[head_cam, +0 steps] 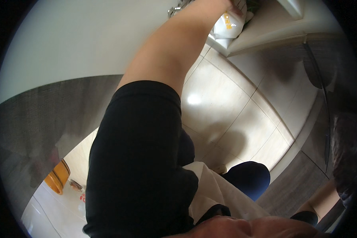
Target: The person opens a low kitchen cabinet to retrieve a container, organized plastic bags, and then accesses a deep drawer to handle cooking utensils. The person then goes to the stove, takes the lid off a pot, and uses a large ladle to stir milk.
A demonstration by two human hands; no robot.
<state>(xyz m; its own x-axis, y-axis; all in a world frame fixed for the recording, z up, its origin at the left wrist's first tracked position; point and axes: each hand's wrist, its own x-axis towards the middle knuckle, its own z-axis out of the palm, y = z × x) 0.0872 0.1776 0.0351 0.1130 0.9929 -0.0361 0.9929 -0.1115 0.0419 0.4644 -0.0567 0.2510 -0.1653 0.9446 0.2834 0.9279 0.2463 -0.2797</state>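
My left arm, in a black short sleeve, reaches up the view. At the top edge my left hand is partly cut off and lies against a white plastic bag with yellow printing. Whether its fingers grip the bag cannot be told. Green leaves show beside the bag, and a shiny metal object is left of the forearm. My right forearm extends to the lower right rim, and the hand is not visible there, near a dark, blurred surface.
Beige floor tiles lie below, beside my bent knees in dark blue. Dark grey panels curve at the left, others at the right. An orange container and a small clear package are at lower left.
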